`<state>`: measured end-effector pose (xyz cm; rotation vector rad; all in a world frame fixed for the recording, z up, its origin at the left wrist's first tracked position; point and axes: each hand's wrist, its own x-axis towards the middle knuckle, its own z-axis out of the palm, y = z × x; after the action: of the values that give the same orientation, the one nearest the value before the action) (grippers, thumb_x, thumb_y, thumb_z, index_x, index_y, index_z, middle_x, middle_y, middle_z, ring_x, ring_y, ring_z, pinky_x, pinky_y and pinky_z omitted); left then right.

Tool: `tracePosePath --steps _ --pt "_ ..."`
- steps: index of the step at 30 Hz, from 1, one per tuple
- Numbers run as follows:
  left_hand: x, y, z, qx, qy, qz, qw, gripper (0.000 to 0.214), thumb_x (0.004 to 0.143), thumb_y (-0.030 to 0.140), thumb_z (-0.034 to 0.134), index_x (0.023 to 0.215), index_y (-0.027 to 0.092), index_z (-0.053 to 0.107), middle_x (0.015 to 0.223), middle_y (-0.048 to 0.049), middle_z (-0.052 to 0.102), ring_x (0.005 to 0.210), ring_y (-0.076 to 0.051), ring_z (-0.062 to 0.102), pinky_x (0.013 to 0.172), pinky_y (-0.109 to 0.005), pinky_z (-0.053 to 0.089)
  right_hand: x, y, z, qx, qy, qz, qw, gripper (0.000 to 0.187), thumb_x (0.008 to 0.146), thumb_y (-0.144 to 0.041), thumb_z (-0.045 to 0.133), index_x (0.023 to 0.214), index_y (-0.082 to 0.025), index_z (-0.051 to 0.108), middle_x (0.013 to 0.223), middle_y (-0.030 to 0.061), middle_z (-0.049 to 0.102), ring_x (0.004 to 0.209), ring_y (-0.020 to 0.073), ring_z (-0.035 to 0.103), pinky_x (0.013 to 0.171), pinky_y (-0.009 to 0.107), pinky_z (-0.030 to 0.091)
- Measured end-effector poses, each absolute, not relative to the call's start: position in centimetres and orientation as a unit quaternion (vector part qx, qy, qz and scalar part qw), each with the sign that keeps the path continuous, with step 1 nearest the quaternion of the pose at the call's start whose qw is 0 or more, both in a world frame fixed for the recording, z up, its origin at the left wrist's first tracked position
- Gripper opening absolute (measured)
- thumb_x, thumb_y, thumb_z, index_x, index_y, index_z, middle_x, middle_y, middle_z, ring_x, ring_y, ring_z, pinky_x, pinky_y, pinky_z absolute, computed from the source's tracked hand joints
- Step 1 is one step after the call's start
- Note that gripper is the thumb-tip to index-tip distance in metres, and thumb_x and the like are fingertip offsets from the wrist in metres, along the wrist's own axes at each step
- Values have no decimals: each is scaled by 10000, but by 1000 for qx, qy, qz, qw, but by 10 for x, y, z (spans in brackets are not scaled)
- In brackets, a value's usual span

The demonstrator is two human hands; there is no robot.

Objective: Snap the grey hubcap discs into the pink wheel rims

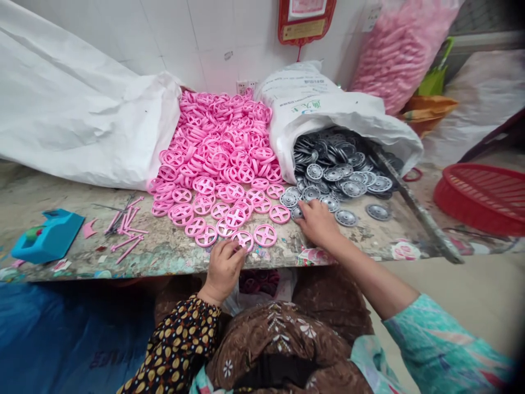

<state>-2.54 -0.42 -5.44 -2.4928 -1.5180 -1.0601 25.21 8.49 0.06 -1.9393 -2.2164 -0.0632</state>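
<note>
A brown patterned garment lies nearest the camera, over the person's lap. A dark dotted left sleeve and a teal right sleeve extend forward from it.

The two hands are apart, both at the near edge of the worktop. The left hand has its fingers against a pink plastic wheel. The right hand rests its fingers on a grey spoked wheel. Whether either hand is clamped on its wheel cannot be determined.

Beyond the left hand, a heap of pink wheels spreads across the worktop and spills from a white woven sack. Beyond the right hand, a heap of grey wheels spills from a second white sack, with loose ones lying just beside the hand.

Left of the left hand lie pink plastic rods and a blue plastic block. Right of the right hand, past the worktop's end, stands a red plastic basket. A plastic bag sits below the worktop edge, between the hands.
</note>
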Motion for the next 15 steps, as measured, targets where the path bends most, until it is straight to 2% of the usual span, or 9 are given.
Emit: tracePosePath --steps 3,6,8,10,12,15 --pt "-25 -6 -47 -795 -499 -344 -29 199 853 175 495 943 235 662 942 -67 665 924 -215 578 851 -402 468 257 88 1 -658 -739 24 143 341 840 -290 540 1159 -182 595 993 120 553 874 250 535 703 332 398" --pt "-22 -7 -36 -715 -546 -420 -120 155 851 206 499 910 203 642 936 -69 651 928 -199 587 862 -364 459 252 81 10 -644 -716 71 259 223 850 -307 517 981 -189 653 878 73 571 797 213 543 695 321 396" --pt "-17 -6 -26 -607 -580 -498 -218 113 833 255 543 894 200 621 909 -43 638 901 -178 589 849 -334 460 238 70 18 -606 -691 133 371 193 835 -337 536 917 -189 631 817 45 566 758 191 533 690 309 403" --pt "-8 -4 -17 -475 -570 -564 -363 122 794 302 604 860 201 588 824 -3 615 789 -144 588 779 -302 475 214 55 25 -548 -656 235 463 194 819 -362 556 913 -194 583 769 17 549 719 169 521 671 293 417" --pt "2 -4 -9 -351 -505 -594 -518 179 752 323 654 837 199 557 764 25 596 693 -112 574 719 -279 484 186 39 26 -490 -644 328 487 162 829 -341 536 910 -201 544 771 6 549 714 158 522 671 284 433" --pt "12 -7 -2 -245 -412 -593 -647 239 724 296 694 897 206 557 845 22 627 725 -99 593 725 -266 488 156 19 20 -470 -671 327 471 105 845 -298 518 891 -204 530 844 29 553 788 166 529 728 291 441"
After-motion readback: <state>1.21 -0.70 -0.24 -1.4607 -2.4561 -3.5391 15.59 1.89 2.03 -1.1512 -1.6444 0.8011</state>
